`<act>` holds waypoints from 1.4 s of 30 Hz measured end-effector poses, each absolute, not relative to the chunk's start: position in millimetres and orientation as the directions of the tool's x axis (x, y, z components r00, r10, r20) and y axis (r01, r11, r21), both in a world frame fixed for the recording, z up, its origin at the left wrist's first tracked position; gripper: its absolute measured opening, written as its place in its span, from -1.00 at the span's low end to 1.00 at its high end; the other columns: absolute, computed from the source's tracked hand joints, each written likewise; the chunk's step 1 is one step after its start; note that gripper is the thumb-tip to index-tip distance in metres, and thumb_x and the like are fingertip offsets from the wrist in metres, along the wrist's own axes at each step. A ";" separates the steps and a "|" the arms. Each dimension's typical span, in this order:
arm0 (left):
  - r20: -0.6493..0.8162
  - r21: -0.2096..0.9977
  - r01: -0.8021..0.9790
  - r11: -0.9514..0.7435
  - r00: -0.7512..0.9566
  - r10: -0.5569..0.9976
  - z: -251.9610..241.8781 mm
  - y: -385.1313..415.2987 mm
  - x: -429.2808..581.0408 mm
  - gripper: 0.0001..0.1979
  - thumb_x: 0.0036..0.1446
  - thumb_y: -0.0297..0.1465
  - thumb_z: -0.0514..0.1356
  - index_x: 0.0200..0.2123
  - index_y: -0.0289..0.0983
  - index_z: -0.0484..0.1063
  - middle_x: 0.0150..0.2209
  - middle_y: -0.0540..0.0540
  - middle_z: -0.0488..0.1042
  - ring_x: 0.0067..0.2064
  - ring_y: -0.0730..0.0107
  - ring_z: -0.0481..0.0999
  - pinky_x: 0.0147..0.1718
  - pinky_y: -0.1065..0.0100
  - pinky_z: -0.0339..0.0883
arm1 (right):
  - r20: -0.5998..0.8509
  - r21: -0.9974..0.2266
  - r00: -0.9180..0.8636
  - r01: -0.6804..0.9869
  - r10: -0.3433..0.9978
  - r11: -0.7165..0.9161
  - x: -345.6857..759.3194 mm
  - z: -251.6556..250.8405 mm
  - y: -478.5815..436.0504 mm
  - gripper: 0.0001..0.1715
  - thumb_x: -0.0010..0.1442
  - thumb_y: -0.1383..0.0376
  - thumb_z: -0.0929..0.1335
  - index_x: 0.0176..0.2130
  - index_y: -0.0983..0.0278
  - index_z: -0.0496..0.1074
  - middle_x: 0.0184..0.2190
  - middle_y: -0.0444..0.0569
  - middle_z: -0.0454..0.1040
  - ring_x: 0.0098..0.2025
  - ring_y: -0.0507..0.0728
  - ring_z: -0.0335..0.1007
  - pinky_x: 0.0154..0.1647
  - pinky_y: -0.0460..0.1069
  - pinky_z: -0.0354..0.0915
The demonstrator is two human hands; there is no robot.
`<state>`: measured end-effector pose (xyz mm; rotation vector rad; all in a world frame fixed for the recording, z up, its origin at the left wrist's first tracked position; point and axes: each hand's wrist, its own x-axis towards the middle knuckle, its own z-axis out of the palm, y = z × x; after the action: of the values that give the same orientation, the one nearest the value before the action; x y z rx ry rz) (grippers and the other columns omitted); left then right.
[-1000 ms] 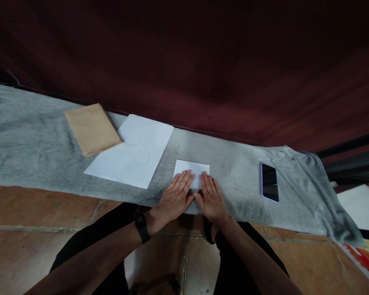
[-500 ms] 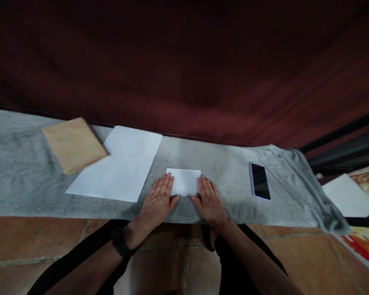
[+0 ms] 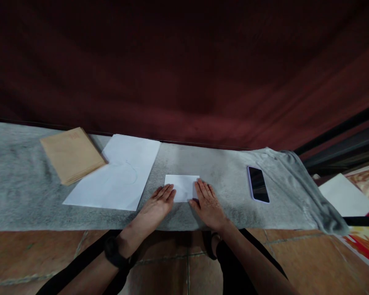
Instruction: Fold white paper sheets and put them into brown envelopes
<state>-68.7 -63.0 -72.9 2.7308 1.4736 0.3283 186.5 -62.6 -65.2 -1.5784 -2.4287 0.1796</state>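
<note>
A small white folded-looking paper lies flat on the grey cloth, right in front of me. My left hand rests palm down over its left edge, fingers stretched out and close together. On the other side, my right hand lies flat at the paper's right edge, fingertips touching it and thumb a little apart. Neither hand grips anything. The number of layers in the paper cannot be made out.
Left of my hands are large white sheets, partly under a stack of brown envelopes. A phone lies to the right on the grey cloth. Dark red fabric hangs behind; tiled floor shows below.
My left hand has turned slightly, its fingers now reaching further over the paper's left part. The right hand stays at the right edge. The whole view has shifted a little.
</note>
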 end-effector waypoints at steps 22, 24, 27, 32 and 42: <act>-0.022 0.995 0.088 0.035 -0.140 0.990 -37.3 -27.2 -53.0 -0.61 0.10 -0.30 0.30 0.02 -0.24 0.48 -0.42 0.04 0.53 -0.44 0.38 0.51 -0.45 0.38 0.39 | 0.000 -0.886 -0.070 0.463 0.998 0.033 185.5 -50.1 -15.1 -0.57 0.32 -0.02 0.31 -0.42 0.20 0.44 -0.56 -0.16 0.43 -0.51 0.09 0.35 -0.52 -0.06 0.23; 0.002 0.989 0.147 0.016 -0.127 0.992 -49.3 -23.5 -52.1 -0.56 0.07 -0.41 0.25 0.06 -0.25 0.47 -0.34 -0.01 0.56 -0.40 0.36 0.55 -0.42 0.35 0.46 | 0.011 -0.790 -0.055 0.611 0.998 0.043 182.5 -52.5 -17.1 -0.66 0.33 0.06 0.30 -0.36 0.18 0.47 -0.52 -0.12 0.50 -0.46 0.14 0.42 -0.47 -0.03 0.28; 0.119 0.923 0.380 -0.065 -0.123 0.985 -60.3 -21.1 -50.5 -0.53 0.07 -0.52 0.17 0.09 -0.23 0.49 -0.14 -0.11 0.59 -0.18 0.28 0.62 -0.19 0.24 0.56 | 0.047 -0.571 -0.046 0.819 0.998 0.064 180.0 -51.6 -24.2 -0.78 0.34 0.19 0.31 -0.11 0.17 0.52 -0.35 -0.03 0.61 -0.33 0.22 0.54 -0.33 0.03 0.37; 0.271 0.675 0.710 -0.200 0.014 0.962 -58.0 -21.8 -44.8 -0.47 0.16 -0.61 0.08 0.17 -0.22 0.47 0.13 -0.19 0.51 0.15 0.20 0.54 0.18 0.13 0.47 | 0.173 -0.348 -0.066 0.929 0.983 0.124 176.9 -47.2 -32.7 -0.55 0.38 0.30 0.25 0.20 0.31 0.41 -0.04 0.18 0.61 -0.03 0.31 0.55 -0.01 0.15 0.43; 0.202 0.182 0.924 -0.337 0.300 0.932 -72.6 -54.6 -6.5 -0.42 0.35 -0.47 -0.04 0.41 -0.46 0.17 0.45 -0.36 0.16 0.50 -0.01 0.07 0.43 -0.07 0.04 | 0.202 -0.334 -0.442 0.808 0.874 0.486 143.8 -65.6 -42.9 -0.35 0.55 0.12 0.09 0.47 0.32 0.11 0.48 0.11 0.11 0.51 0.21 -0.01 0.49 0.21 0.04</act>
<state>-6.5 -54.6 -72.6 2.5079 1.7914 0.4246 143.8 -42.9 -65.6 -1.4114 -2.3898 0.2674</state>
